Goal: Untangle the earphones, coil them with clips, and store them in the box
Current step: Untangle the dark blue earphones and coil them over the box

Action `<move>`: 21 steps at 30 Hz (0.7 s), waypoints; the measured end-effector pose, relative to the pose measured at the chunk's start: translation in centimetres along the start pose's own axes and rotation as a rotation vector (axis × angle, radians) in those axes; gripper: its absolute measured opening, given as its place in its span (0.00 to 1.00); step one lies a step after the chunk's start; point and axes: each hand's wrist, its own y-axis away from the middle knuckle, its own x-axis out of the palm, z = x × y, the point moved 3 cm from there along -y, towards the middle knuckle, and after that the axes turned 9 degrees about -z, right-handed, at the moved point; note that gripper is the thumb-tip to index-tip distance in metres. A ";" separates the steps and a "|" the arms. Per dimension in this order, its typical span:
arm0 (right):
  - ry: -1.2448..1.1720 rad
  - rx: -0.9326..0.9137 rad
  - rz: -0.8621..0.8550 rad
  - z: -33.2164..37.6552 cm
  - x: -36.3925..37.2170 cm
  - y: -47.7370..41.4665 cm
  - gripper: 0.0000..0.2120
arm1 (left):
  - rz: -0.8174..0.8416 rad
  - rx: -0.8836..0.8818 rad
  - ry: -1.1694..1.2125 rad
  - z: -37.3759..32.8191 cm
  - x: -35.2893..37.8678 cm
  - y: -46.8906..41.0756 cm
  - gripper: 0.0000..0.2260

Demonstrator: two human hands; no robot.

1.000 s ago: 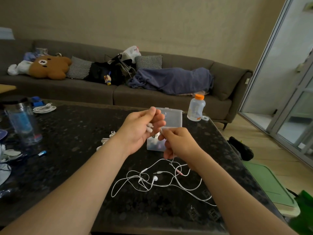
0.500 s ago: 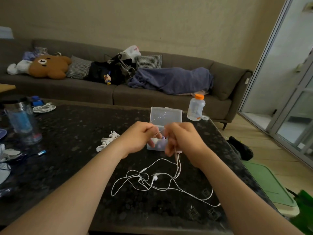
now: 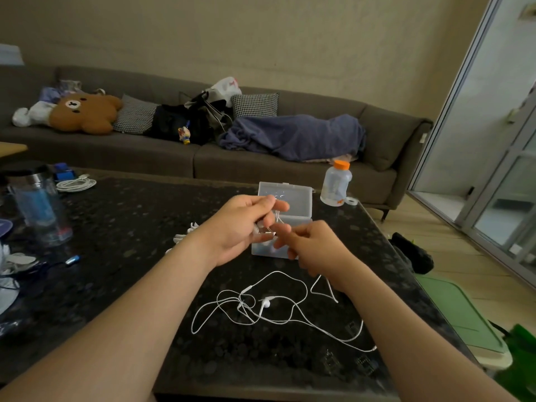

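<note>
We hold both bare forearms forward, and they converge toward each other. Our left hand point(image 3: 240, 227) sits slightly higher and farther forward than the right, palm turned toward the right hand and thumb uppermost. Its thumb and curled fingers pinch the cord of the earphones point(image 3: 266, 303). Our right hand point(image 3: 314, 246) sits just beside the left and slightly nearer to us, its back facing up. Its forefinger extends toward the left hand's fingers; whether they touch cannot be told. The remaining right fingers curl under the palm round the cord, which hangs out below that hand.
</note>
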 end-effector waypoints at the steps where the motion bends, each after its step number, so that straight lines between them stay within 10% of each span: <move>1: 0.044 -0.014 0.024 0.1 0.3 0.0 0.17 | -0.032 0.016 -0.024 0.2 -0.1 -0.1 0.17; 10: 0.430 -0.315 0.155 2.1 2.8 0.6 0.16 | -0.147 0.059 -0.258 1.2 -0.8 -1.0 0.16; 15: 0.037 -0.145 -0.126 2.4 0.3 0.1 0.21 | -0.046 0.143 -0.602 1.6 -1.3 -0.8 0.17; 21: -0.350 -0.001 -0.281 2.2 -1.3 0.0 0.12 | 0.133 -0.084 -0.320 1.2 -0.5 0.0 0.19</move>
